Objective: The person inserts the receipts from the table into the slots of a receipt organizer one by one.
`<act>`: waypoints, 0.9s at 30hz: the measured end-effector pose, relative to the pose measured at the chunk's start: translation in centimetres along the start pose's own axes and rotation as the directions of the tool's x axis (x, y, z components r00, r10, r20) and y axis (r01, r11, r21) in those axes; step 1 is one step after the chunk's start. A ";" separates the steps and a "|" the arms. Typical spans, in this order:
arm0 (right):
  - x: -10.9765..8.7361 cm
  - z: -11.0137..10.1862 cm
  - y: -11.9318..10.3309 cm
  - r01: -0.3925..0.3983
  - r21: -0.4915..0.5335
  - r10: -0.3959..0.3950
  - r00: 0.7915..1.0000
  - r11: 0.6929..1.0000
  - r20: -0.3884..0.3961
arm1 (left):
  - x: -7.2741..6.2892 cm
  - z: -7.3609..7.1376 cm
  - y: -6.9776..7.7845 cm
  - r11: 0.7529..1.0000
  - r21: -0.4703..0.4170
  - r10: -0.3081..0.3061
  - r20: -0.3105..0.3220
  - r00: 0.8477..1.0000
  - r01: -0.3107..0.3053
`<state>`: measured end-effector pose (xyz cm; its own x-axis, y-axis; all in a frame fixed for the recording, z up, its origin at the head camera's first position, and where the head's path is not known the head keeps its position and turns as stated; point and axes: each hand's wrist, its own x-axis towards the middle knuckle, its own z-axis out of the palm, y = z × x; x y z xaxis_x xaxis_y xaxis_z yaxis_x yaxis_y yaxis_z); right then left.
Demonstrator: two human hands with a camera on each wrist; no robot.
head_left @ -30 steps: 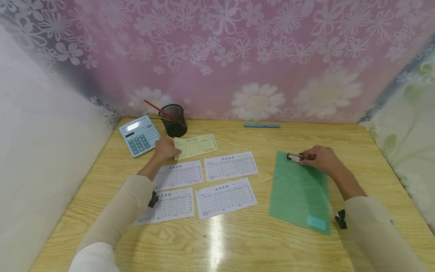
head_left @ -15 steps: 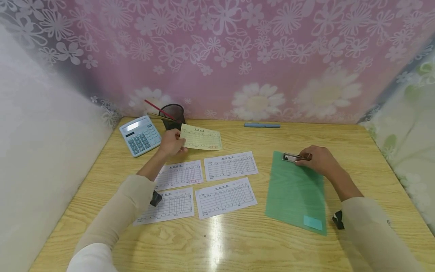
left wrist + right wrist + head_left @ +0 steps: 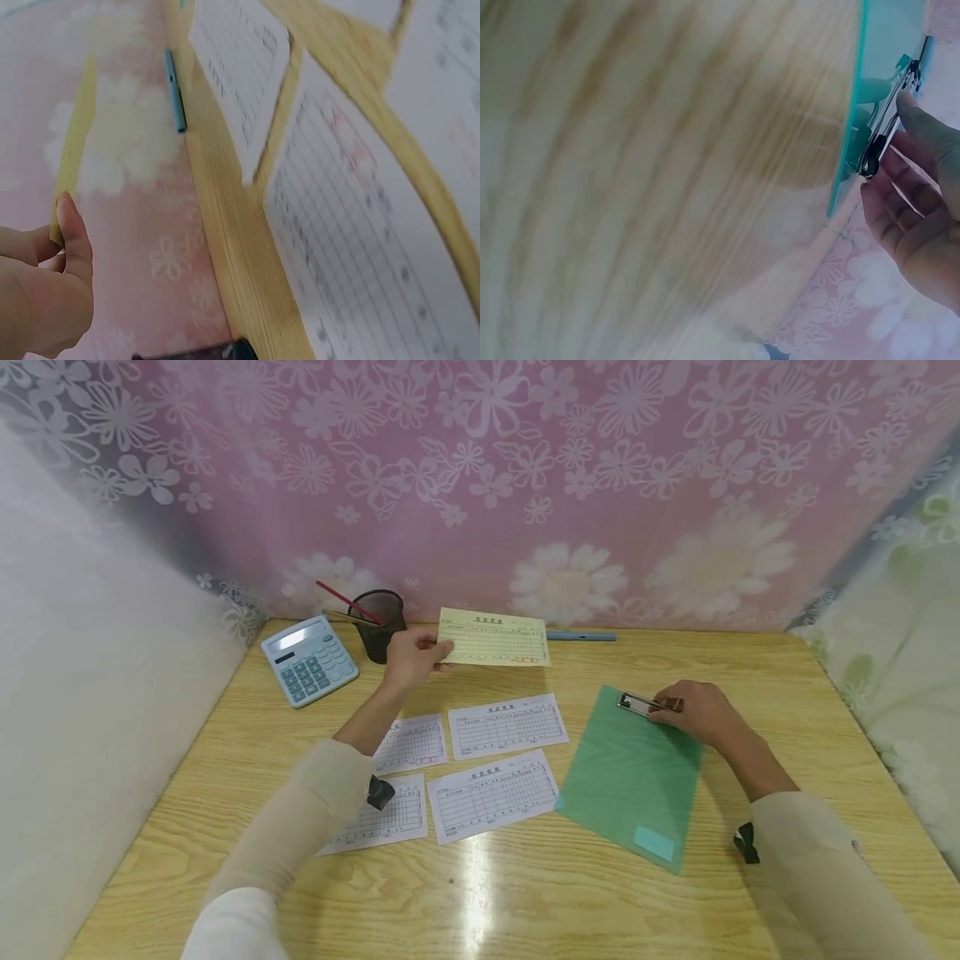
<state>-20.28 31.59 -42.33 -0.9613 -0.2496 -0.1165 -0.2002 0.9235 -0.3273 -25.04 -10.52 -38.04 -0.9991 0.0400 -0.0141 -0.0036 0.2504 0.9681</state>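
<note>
My left fingers (image 3: pixel 442 651) pinch a pale-yellow rectangular paper slip (image 3: pixel 492 637) by its nine-o'clock end, above the wood-grained desk (image 3: pixel 585 902); my right fingers (image 3: pixel 665 717) pinch the silvery metal clip (image 3: pixel 636 703) of a translucent green clipboard (image 3: pixel 633 777), at four o'clock from the slip. Four white paper slips (image 3: pixel 496 797) lie at six o'clock from my left fingers, a light-blue calculator (image 3: pixel 310 661) at nine.

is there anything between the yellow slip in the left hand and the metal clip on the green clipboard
Nothing visible does: bare tabletop shows between the yellow slip and the metal clip. The blue pen lies flat farther back, and the right hand holds the clip's end away from the slip.
</note>
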 end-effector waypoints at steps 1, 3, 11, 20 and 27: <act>0.0 0.0 0.0 0.005 0.000 -0.005 1.000 1.000 -0.003 | 0.0 0.6 0.1 1.000 -0.001 -0.004 0.014 1.000 0.004; 0.0 0.1 0.1 0.018 -0.004 -0.018 1.000 1.000 -0.012 | -0.1 1.8 0.3 1.000 0.013 -0.012 0.047 0.999 0.012; 0.1 0.2 0.6 0.058 -0.077 -0.060 0.998 0.995 -0.025 | -0.7 7.2 0.7 0.999 0.040 -0.029 0.210 0.977 0.021; 0.2 0.3 0.9 0.101 -0.167 -0.104 0.995 0.981 -0.008 | -2.7 13.2 0.4 0.985 0.121 -0.160 0.359 0.919 0.124; 0.0 0.0 0.9 0.138 -0.147 -0.145 0.989 0.979 -0.034 | -3.7 16.7 -0.1 0.974 0.151 -0.213 0.376 0.902 0.168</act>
<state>-20.50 32.37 -42.61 -0.9281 -0.3706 -0.0357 -0.3568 0.9127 -0.1989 -20.66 5.45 -42.23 -0.8841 0.3466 -0.3133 -0.1646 0.3965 0.9032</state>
